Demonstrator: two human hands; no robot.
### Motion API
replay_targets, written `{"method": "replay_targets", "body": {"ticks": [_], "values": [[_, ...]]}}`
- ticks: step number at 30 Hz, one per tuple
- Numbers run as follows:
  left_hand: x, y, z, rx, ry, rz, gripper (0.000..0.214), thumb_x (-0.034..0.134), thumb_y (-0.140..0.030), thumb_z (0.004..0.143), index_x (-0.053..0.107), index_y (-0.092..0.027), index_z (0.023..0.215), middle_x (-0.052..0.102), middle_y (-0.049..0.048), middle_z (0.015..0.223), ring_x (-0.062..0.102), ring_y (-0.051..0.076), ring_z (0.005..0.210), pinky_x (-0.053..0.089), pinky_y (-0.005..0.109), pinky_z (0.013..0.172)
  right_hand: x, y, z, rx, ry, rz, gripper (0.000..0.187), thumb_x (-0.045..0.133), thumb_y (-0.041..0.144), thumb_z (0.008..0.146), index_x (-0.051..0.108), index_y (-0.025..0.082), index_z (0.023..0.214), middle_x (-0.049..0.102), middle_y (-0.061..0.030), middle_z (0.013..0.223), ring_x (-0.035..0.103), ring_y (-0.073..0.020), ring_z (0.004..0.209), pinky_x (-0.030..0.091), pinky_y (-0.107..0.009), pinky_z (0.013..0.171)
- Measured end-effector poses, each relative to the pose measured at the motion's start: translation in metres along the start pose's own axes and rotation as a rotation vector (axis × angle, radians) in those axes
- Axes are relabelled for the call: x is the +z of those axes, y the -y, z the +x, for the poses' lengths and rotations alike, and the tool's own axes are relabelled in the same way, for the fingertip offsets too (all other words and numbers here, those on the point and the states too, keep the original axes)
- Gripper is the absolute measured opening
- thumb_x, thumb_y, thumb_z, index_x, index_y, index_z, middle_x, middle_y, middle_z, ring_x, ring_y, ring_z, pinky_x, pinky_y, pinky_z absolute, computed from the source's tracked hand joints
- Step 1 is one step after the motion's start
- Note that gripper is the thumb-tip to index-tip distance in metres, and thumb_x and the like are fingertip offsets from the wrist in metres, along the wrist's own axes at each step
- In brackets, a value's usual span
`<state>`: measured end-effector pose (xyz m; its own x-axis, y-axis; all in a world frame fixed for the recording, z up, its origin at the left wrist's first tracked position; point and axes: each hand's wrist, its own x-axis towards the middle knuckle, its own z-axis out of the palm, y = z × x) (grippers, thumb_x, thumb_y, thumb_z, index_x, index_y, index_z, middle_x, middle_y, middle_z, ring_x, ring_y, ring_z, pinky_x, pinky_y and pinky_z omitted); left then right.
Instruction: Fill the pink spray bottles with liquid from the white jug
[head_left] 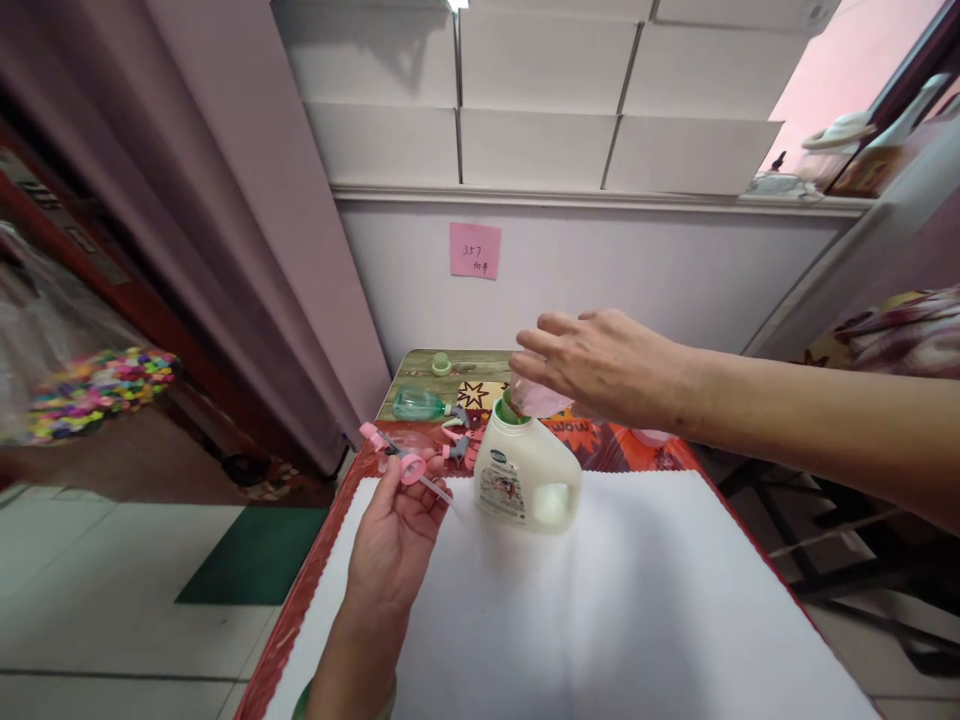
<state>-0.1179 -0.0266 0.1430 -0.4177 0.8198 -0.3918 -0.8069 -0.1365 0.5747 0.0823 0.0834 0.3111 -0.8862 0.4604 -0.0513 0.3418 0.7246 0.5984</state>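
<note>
In my left hand (397, 530) is a pink spray nozzle (412, 468), its thin clear tube pointing down and right. My right hand (589, 355) is wrapped round a clear pink bottle (541, 400). That bottle is tilted, with its neck at the green-rimmed mouth of a cream detergent jug (529, 480). Whether liquid is flowing I cannot tell. The jug stands upright on the white cloth, its handle to the right. Behind my left hand lie a green spray bottle (418, 404) and a pink spray bottle with a grey nozzle (457, 450), partly hidden.
A green cap (441, 364) sits at the table's back left corner. White cloth (622, 600) covers the front of the table over a red cover. A pink note (475, 250) is stuck to the white wall behind. Dark metal legs (840, 560) stand to the right.
</note>
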Motion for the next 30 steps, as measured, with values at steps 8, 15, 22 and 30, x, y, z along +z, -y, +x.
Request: {"method": "replay_targets", "body": {"ticks": [8,15,22,30], "values": [[0.009,0.002,0.000,0.027,0.018,0.009,0.031,0.046,-0.026,0.104,0.071,-0.010,0.097,0.077,0.0109,0.086,0.075,0.016,0.077,0.059,0.027,0.069,0.019,-0.003,-0.014,0.086,-0.029,0.105,0.044,0.074,0.035,0.084,0.059,0.025,0.123,0.065,-0.0095,0.121,0.059,-0.0281,0.105,0.036,-0.031,0.065],[0.016,0.000,-0.004,0.031,-0.023,0.017,0.031,0.048,-0.028,0.104,0.071,-0.010,0.095,0.076,0.0104,0.082,0.075,0.017,0.075,0.060,0.027,0.068,0.037,-0.007,-0.021,0.143,-0.066,0.122,0.050,0.072,0.049,0.083,0.060,0.023,0.124,0.068,-0.0109,0.115,0.064,-0.0274,0.094,0.036,-0.032,0.066],[0.020,-0.003,-0.007,0.082,-0.038,0.020,0.029,0.048,-0.027,0.103,0.071,-0.011,0.093,0.077,0.0110,0.086,0.074,0.016,0.075,0.060,0.027,0.068,0.049,-0.009,-0.029,0.195,-0.056,0.206,0.053,0.069,0.051,0.081,0.060,0.022,0.125,0.070,-0.0124,0.114,0.068,-0.0276,0.089,0.037,-0.030,0.062],[0.031,-0.019,-0.001,0.341,-0.036,-0.011,0.027,0.055,-0.031,0.101,0.072,-0.013,0.092,0.076,0.0081,0.083,0.072,0.015,0.077,0.058,0.027,0.078,0.105,0.029,-0.086,0.616,-0.310,1.072,0.053,0.068,0.053,0.082,0.061,0.025,0.126,0.075,-0.0104,0.113,0.073,-0.0320,0.094,0.057,-0.041,0.074]]}}
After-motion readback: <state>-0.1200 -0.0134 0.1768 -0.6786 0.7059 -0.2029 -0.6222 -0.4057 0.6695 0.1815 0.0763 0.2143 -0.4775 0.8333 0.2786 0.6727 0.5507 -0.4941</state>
